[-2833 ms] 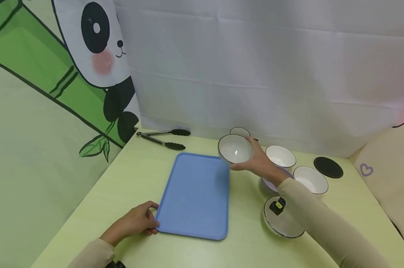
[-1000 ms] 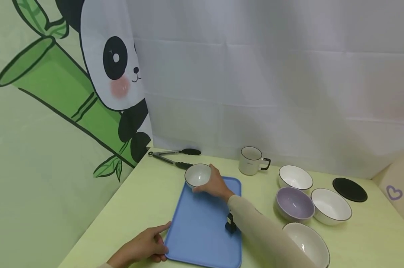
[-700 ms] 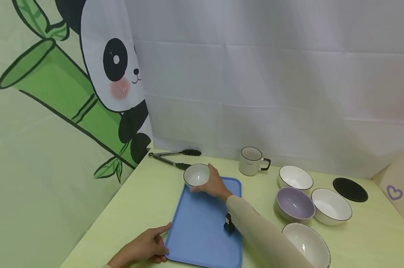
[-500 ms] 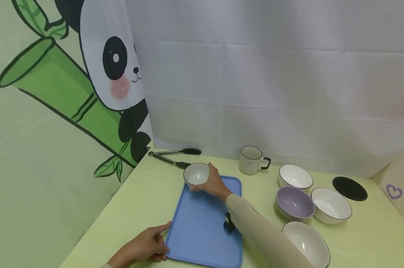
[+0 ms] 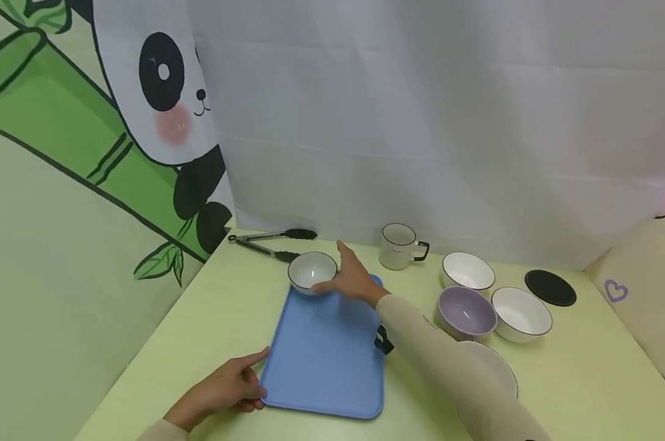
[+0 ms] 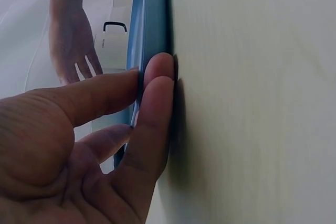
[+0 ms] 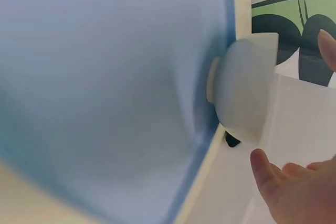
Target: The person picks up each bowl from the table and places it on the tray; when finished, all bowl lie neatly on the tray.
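A blue tray (image 5: 327, 361) lies on the table. My left hand (image 5: 219, 387) pinches its edge near the front left corner; in the left wrist view the thumb of that hand (image 6: 47, 135) is on one side of the rim and fingers on the other. A small white bowl (image 5: 313, 269) with a dark rim sits upright at the tray's far left corner. Beside it, my right hand (image 5: 354, 275) is spread, thumb near the bowl's front. The right wrist view shows the bowl (image 7: 244, 87) foot-down on the tray, with a gap to the fingers (image 7: 262, 169).
Behind the tray lie black-tipped tongs (image 5: 301, 234), and a white mug (image 5: 397, 250) stands at the back. To the right are a purple bowl (image 5: 467, 309), white bowls (image 5: 469, 269) and a black disc (image 5: 550, 288). My right sleeve partly covers a larger white bowl (image 5: 495, 367).
The right hand carried the small bowl leftward onto the tray's far left corner, then let go, its fingers spreading away. The left hand stays on the tray. The head view shifted.
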Demonstrator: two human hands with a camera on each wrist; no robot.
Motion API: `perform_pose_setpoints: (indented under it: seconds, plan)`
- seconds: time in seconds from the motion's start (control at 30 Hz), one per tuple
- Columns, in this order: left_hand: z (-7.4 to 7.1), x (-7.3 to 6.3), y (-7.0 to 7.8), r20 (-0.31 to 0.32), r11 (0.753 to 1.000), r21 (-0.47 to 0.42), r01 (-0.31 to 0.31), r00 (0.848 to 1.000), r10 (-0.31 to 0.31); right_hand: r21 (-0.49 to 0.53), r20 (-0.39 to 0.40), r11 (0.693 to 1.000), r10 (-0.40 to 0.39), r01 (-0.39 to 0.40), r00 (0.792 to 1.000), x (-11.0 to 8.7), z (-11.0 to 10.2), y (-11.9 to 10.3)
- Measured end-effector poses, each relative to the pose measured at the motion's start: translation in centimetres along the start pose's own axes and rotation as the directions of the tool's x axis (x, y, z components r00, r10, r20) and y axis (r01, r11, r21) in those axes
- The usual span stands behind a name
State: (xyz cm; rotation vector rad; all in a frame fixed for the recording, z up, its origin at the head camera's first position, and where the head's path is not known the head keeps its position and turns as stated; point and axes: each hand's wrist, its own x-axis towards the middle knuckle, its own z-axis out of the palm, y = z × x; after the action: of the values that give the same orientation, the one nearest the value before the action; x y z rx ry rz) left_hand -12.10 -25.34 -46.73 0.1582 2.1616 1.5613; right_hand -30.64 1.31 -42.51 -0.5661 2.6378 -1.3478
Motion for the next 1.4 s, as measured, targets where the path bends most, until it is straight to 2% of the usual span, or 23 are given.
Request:
perform_pose_setpoints:
  seconds: [0.1,0.3,0.47,0.63,0.8,1.03,1.23,1.4]
  plan:
    - [-0.3,0.1,0.1,0.002,1.000,-0.004,-0.007,1.000,0.007,-0.070,0.036,0.997,-0.034,0.036,0.999,-0.3,-1.3,-0.6]
    - [-0.3,0.1,0.0,0.003,1.000,-0.011,0.007,1.000,-0.007,-0.196,0.124,0.980,-0.022,0.046,0.992,-1.4,-2.8,-0.9]
    - [-0.1,0.0,-0.1,0.009,1.000,-0.012,0.011,1.000,-0.011,-0.370,0.181,0.926,-0.012,0.079,0.983,-2.6,-4.1,-1.0]
    - [-0.1,0.0,0.1,0.015,1.000,-0.009,0.011,1.000,-0.011,-0.469,0.202,0.876,-0.014,0.110,0.979,-3.8,-5.5,-0.9]
    - [-0.2,0.1,0.1,0.014,1.000,-0.011,0.015,1.000,-0.015,-0.508,0.194,0.851,-0.036,0.132,0.980,-4.8,-6.8,-0.1]
    - [0.0,0.3,-0.2,0.014,1.000,-0.012,0.020,1.000,-0.020,-0.524,0.180,0.841,-0.045,0.134,0.983,-6.6,-8.4,1.5]
    - [0.1,0.1,-0.6,-0.012,0.999,0.017,0.032,0.999,-0.032,-0.537,0.155,0.831,-0.071,0.144,0.985,-8.2,-9.6,2.6]
    - [0.0,0.1,-0.6,-0.011,1.000,0.010,0.008,1.000,-0.008,-0.529,0.110,0.838,-0.088,0.134,0.990,-9.7,-11.4,3.8]
